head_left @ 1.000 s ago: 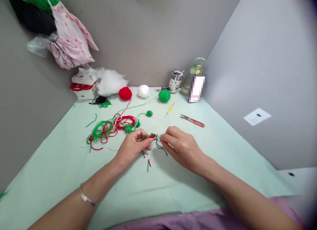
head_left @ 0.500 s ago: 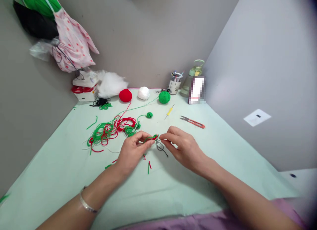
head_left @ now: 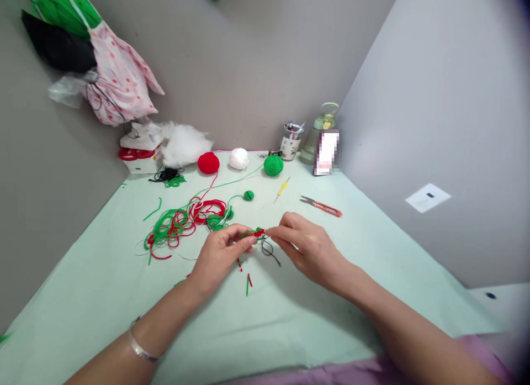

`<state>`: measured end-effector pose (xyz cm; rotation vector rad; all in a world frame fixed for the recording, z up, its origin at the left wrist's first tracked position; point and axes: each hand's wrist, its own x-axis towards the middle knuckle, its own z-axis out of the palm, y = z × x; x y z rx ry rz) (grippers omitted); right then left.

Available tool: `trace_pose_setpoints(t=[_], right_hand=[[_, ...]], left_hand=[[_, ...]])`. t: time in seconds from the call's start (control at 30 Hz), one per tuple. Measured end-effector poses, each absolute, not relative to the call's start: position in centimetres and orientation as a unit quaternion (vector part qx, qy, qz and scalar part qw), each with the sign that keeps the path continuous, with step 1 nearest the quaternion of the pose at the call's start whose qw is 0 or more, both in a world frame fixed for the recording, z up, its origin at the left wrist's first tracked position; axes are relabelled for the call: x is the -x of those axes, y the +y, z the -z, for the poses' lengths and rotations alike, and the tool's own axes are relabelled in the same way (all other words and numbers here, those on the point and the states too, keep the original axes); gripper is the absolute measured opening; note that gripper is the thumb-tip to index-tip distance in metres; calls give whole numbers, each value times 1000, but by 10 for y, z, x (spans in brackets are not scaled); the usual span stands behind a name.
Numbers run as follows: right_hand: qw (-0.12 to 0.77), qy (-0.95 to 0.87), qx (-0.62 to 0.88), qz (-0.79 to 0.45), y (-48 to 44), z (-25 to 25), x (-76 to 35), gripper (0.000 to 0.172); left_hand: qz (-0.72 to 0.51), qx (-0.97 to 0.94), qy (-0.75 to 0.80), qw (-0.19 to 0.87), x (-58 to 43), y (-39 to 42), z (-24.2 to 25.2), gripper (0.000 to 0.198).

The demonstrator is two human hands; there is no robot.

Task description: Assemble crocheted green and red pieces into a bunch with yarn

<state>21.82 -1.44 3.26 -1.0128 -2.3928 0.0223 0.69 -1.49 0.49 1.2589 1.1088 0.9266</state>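
My left hand (head_left: 223,252) pinches a small red and green crocheted piece (head_left: 259,233) between thumb and fingertips. At the right edge of that piece, the fingertips of my right hand (head_left: 304,241) are pressed together; whatever they grip is too small to make out. A black thread (head_left: 270,253) dangles in a loop below the piece, between both hands. Short red and green yarn scraps (head_left: 248,283) lie on the table just under them. Behind my left hand are small green crocheted balls (head_left: 214,222), partly covered by yarn.
Tangled red and green yarn (head_left: 178,222) spreads on the left. Thread snips (head_left: 321,206) and a yellow-handled crochet hook (head_left: 282,189) lie beyond my right hand. Red (head_left: 208,163), white (head_left: 239,158) and green (head_left: 273,165) yarn balls, a pen cup (head_left: 291,142) and a phone (head_left: 327,153) stand behind.
The crocheted piece has turned slightly, showing more of its red face. My right fingertips stay close against its edge. The whole view has shifted a little.
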Motion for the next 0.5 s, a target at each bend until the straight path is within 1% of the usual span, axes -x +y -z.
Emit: trace_pose_setpoints(t=[0.07, 0.23, 0.37, 0.5], right_hand=[[273, -885, 376, -35, -13, -34, -220, 23], [300, -865, 372, -152, -6, -34, -225, 18], [301, -842, 385, -230, -2, -34, -224, 15], [299, -817, 393, -296, 0, -35, -223, 17]], left_hand=[[-391, -537, 474, 578, -6, -15, -6, 26], [-378, -538, 461, 596, -5, -14, -8, 23], [-374, -540, 442, 611, -4, -13, -5, 21], [-378, -535, 419, 628, -5, -14, -4, 21]])
